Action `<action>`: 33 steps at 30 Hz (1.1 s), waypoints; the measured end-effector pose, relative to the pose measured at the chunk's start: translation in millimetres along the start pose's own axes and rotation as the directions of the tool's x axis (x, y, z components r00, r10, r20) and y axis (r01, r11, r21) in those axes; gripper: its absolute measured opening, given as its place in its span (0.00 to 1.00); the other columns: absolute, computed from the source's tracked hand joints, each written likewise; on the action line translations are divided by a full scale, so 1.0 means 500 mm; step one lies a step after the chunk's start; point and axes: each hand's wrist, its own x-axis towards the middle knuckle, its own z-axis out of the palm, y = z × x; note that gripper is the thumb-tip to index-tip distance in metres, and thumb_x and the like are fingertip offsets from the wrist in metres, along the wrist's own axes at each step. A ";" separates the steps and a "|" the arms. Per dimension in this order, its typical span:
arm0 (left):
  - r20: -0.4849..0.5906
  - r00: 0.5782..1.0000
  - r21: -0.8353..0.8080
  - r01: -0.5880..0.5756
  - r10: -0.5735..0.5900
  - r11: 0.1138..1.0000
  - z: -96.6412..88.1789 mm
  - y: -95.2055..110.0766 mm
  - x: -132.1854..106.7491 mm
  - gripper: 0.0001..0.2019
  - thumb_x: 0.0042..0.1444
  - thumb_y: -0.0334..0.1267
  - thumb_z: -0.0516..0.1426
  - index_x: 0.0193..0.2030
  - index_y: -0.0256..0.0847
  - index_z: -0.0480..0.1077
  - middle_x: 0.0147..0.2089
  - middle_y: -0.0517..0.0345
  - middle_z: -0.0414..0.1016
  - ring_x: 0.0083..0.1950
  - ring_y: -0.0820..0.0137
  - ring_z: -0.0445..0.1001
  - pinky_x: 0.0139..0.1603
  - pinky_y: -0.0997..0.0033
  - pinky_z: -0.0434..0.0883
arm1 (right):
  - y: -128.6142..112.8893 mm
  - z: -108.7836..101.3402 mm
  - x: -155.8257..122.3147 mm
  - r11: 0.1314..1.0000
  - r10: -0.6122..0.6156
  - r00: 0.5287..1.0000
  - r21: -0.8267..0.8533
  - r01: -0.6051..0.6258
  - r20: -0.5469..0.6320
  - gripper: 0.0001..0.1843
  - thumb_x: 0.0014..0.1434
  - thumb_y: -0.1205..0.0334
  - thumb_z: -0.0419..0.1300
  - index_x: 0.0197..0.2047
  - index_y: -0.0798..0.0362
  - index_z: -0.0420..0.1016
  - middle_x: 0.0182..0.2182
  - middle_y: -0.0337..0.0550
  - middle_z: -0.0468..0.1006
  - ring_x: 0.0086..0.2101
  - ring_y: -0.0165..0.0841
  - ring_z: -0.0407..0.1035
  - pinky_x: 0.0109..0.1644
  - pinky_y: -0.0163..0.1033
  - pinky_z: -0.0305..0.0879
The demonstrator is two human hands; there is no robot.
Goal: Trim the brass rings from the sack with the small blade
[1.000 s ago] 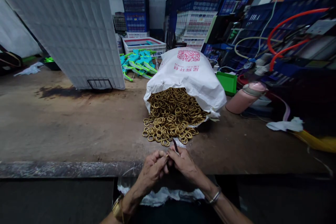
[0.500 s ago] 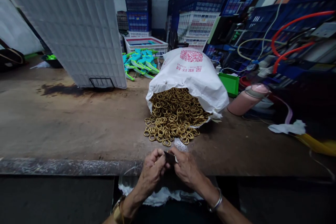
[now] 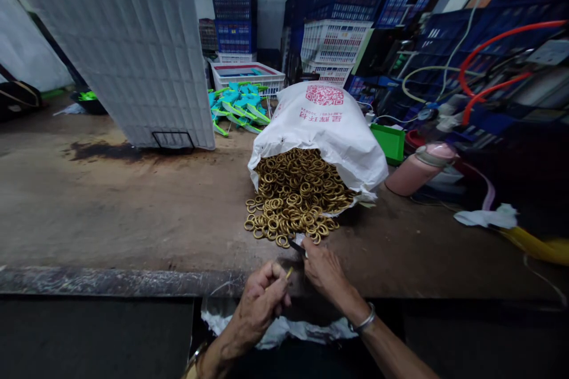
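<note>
Left hand curled at the near bench edge, fingers pinching one brass ring. Right hand just beyond it, gripping a small dark blade whose tip touches the near edge of the ring pile. The pile spills from a white sack. Right of the sack: pink flask, green box. Behind the sack: teal parts.

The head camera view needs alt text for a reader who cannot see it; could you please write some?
A person's left hand pinches a brass ring at a workbench edge, while the right hand, holding a small dark tool, reaches toward brass rings spilling from a white sack. A pink flask lies to the right.
</note>
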 end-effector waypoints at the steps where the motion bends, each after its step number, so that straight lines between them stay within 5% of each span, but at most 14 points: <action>1: 0.022 1.000 -0.058 0.022 -0.021 0.998 0.001 -0.002 -0.003 0.14 0.51 0.49 0.54 0.29 0.39 0.60 0.20 0.66 0.64 0.14 0.83 0.50 0.15 0.80 0.47 | 0.004 -0.003 0.005 1.000 0.006 1.000 0.010 -0.006 -0.027 0.16 0.48 0.75 0.47 0.40 0.54 0.65 0.26 0.44 0.74 0.26 0.32 0.66 0.27 0.35 0.45; 6: 0.016 0.997 -0.244 0.082 -0.080 0.966 -0.003 -0.012 0.001 0.14 0.53 0.48 0.52 0.29 0.37 0.63 0.17 0.67 0.60 0.13 0.83 0.49 0.13 0.81 0.46 | -0.012 -0.002 0.025 0.992 -0.010 0.986 0.125 0.032 -0.167 0.09 0.54 0.70 0.49 0.37 0.53 0.66 0.28 0.42 0.75 0.29 0.31 0.67 0.30 0.33 0.48; 11: -0.075 0.997 -0.325 -0.010 -0.015 0.946 -0.013 -0.010 0.013 0.12 0.51 0.44 0.55 0.29 0.36 0.65 0.24 0.60 0.67 0.18 0.80 0.59 0.15 0.81 0.55 | -0.035 0.019 0.047 0.992 0.007 0.983 0.123 0.016 -0.184 0.06 0.57 0.61 0.51 0.37 0.52 0.66 0.29 0.43 0.75 0.30 0.32 0.69 0.30 0.33 0.49; 16: -0.081 0.990 -0.470 0.066 -0.117 0.880 -0.020 0.001 0.014 0.13 0.45 0.40 0.60 0.37 0.40 0.65 0.27 0.61 0.69 0.23 0.77 0.64 0.16 0.81 0.57 | -0.037 0.023 0.055 0.997 0.020 0.988 0.077 -0.008 -0.150 0.05 0.55 0.65 0.52 0.36 0.51 0.66 0.29 0.42 0.75 0.31 0.32 0.69 0.30 0.33 0.49; 21: -0.102 0.982 -0.531 0.081 -0.158 0.844 -0.026 0.000 0.018 0.12 0.44 0.43 0.61 0.28 0.36 0.65 0.29 0.58 0.69 0.28 0.76 0.67 0.20 0.81 0.59 | -0.034 0.022 0.053 0.997 0.018 0.990 0.073 -0.008 -0.138 0.08 0.54 0.68 0.51 0.37 0.51 0.66 0.28 0.41 0.74 0.30 0.31 0.68 0.30 0.33 0.48; 26: -0.170 0.980 -0.405 0.026 -0.104 0.914 -0.024 -0.009 0.037 0.14 0.43 0.43 0.62 0.28 0.37 0.62 0.26 0.62 0.66 0.24 0.78 0.65 0.17 0.83 0.57 | -0.020 0.031 0.049 0.993 -0.012 0.983 0.116 0.034 -0.183 0.10 0.52 0.70 0.50 0.37 0.52 0.66 0.28 0.41 0.74 0.29 0.31 0.67 0.30 0.33 0.48; 33: -0.287 0.956 0.023 -0.057 0.061 0.998 -0.002 -0.004 0.063 0.19 0.47 0.49 0.57 0.39 0.37 0.63 0.17 0.70 0.59 0.15 0.81 0.54 0.14 0.82 0.53 | -0.010 0.026 0.026 0.943 -0.128 0.960 0.270 0.195 -0.248 0.10 0.49 0.72 0.49 0.36 0.52 0.65 0.27 0.40 0.73 0.29 0.31 0.65 0.32 0.32 0.52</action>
